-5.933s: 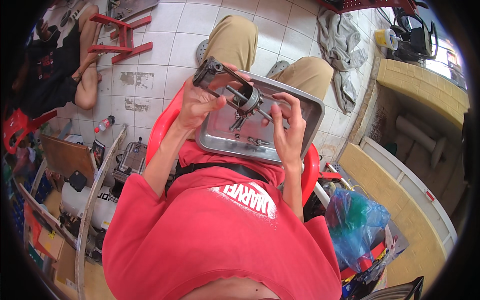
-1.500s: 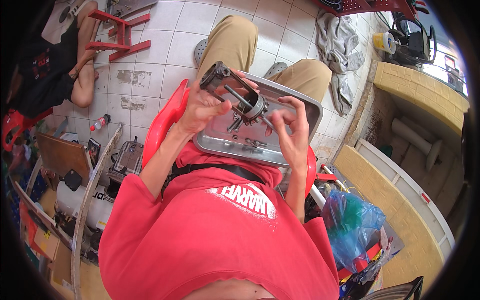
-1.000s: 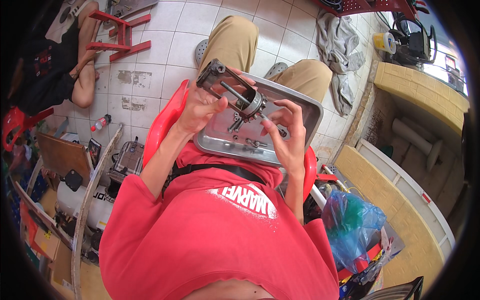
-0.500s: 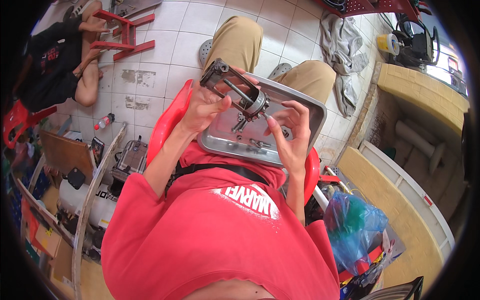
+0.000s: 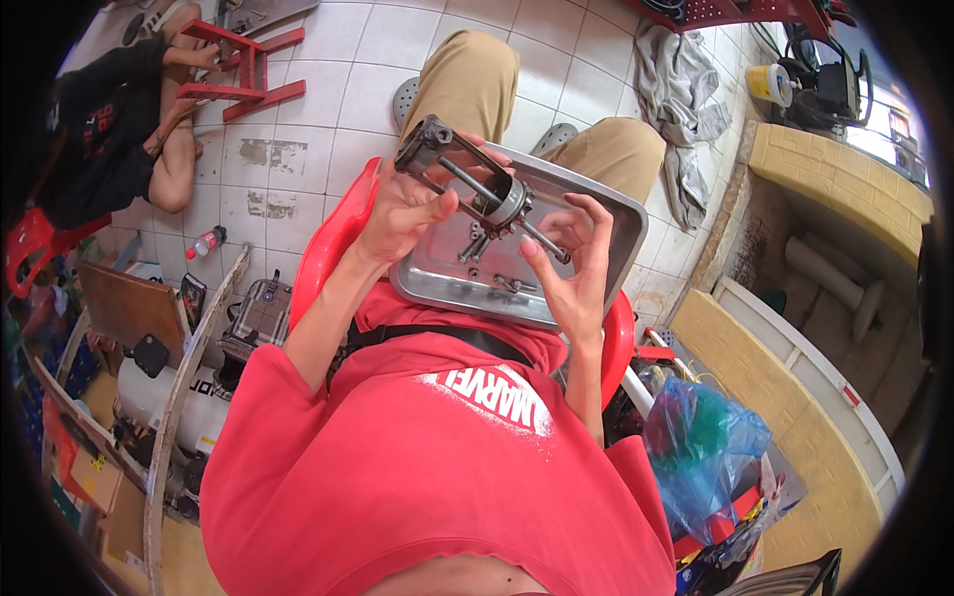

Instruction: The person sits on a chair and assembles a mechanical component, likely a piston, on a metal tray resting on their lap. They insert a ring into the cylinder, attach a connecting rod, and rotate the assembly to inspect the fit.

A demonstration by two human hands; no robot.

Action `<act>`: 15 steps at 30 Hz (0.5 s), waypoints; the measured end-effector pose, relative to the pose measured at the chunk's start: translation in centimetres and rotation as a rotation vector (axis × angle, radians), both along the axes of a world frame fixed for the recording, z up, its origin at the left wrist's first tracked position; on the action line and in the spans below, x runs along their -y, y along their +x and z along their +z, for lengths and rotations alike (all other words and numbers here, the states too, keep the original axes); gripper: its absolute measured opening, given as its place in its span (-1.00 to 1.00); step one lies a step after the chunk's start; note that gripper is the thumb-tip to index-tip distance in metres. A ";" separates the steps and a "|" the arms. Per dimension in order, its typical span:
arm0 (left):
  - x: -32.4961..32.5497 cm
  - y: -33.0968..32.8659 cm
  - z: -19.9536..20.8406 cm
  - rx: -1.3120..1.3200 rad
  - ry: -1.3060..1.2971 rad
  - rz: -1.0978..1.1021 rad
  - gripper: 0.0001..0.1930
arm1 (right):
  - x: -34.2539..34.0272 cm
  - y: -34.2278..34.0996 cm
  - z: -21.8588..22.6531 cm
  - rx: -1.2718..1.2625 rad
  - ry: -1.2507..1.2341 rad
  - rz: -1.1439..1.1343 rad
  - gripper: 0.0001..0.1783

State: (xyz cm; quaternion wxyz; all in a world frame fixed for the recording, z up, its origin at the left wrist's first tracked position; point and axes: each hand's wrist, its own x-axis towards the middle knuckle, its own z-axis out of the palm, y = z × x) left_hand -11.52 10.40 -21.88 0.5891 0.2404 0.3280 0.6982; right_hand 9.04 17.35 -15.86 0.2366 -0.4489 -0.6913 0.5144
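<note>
Metal bracket-and-rod assembly [image 5: 467, 184] is grasped by the left hand [image 5: 402, 214] over a steel tray [image 5: 606, 238] while the right hand [image 5: 571, 263], fingers loosely spread, steadies its rod end; seating likely needs alignment.

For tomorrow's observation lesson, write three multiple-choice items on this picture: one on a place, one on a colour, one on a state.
1. Where does the shallow grey metal tray rest?
A. on the lap
B. on the floor
C. on a stool
2. What colour is the plastic chair?
A. blue
B. red
C. white
3. How is the dark metal rod-and-frame assembly held?
A. lying in the tray
B. lifted in the hands
C. left on the tiles

Answers: 1 A, the tray sits across the thighs; 2 B, red edges show beside the tray; 3 B, the left hand grips it and the right hand touches its rod.
</note>
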 end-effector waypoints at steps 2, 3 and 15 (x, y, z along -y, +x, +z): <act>0.0 0.0 0.1 0.013 -0.002 0.004 -0.28 | -0.4 0.6 0.2 -0.035 -0.215 -0.010 -0.57; 0.0 0.1 0.3 0.031 -0.012 -0.004 -0.28 | -0.5 0.8 0.3 -0.053 -0.321 -0.020 -0.58; -0.1 0.2 0.2 0.027 -0.009 -0.011 -0.24 | -0.3 0.0 0.0 -0.064 -0.093 0.008 -0.57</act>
